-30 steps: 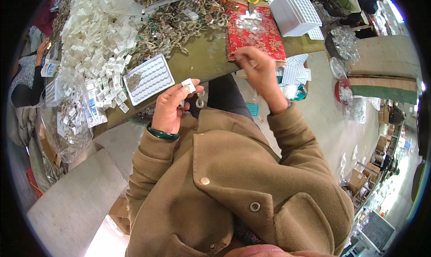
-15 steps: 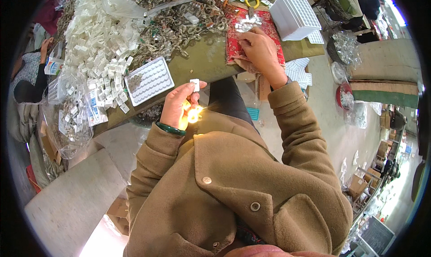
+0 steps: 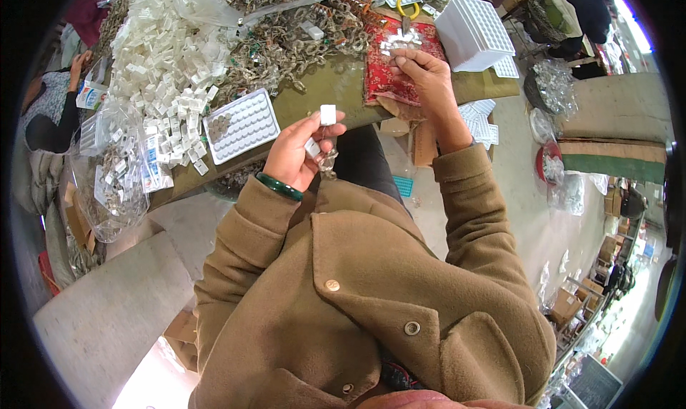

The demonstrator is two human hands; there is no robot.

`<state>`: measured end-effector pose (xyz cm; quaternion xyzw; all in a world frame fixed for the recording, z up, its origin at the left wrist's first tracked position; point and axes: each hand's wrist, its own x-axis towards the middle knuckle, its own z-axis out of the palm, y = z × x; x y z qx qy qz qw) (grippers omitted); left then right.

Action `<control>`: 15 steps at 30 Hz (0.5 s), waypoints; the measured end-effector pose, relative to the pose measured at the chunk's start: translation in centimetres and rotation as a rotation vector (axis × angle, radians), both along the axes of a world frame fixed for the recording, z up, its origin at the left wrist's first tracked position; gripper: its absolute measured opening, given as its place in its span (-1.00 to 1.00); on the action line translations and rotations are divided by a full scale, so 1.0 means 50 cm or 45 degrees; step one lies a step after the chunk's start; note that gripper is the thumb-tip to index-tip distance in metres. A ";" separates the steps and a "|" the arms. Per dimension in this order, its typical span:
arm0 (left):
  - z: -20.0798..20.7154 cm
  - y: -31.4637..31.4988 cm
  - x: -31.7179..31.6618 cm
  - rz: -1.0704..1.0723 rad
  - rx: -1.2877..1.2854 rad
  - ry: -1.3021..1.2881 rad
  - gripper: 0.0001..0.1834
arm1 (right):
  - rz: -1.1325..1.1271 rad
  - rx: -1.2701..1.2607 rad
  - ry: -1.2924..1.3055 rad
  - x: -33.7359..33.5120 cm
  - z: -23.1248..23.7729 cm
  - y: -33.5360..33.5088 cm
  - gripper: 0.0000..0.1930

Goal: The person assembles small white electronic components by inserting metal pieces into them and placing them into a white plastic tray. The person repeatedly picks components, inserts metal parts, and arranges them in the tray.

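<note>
My left hand point(image 3: 291, 150), with a green bangle at its wrist, is closed on a small white plastic box point(image 3: 328, 115) held up between thumb and fingers. A second white piece point(image 3: 312, 147) sits in the same hand, and a small bundle of thin wire string lights point(image 3: 327, 163) hangs below, unlit. My right hand point(image 3: 429, 79) reaches over a red patterned cloth point(image 3: 386, 80), thumb and forefinger pinched together beside a pile of small shiny silver pieces point(image 3: 400, 40). What is in that pinch is too small to make out.
A white dimpled tray point(image 3: 246, 130) with several coin-like discs lies left of my hands. Beyond it are heaped white boxes point(image 3: 171, 66) and tangled wire light bundles point(image 3: 300, 34). Yellow-handled pliers point(image 3: 407, 10) and stacked white trays point(image 3: 475, 34) stand at the back right. Another person's hand point(image 3: 80, 62) is far left.
The light bundle in my left hand was glowing and is now dark. My left hand has risen to the right with the white box turned. My right hand has shifted slightly right, fingers more extended.
</note>
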<state>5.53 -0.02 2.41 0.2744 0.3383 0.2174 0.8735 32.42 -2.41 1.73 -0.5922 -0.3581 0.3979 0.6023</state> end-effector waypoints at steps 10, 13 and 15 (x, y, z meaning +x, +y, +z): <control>0.047 0.000 0.077 0.062 -0.005 -0.224 -0.70 | 0.270 0.073 0.387 -0.089 0.075 -0.053 -0.91; 0.053 -0.008 0.081 0.073 0.035 -0.244 -0.73 | 0.393 0.196 0.138 -0.114 0.082 -0.058 -0.94; 0.054 -0.010 0.077 0.065 -0.013 -0.260 -0.73 | 0.352 0.245 -0.278 -0.125 0.087 -0.060 -0.96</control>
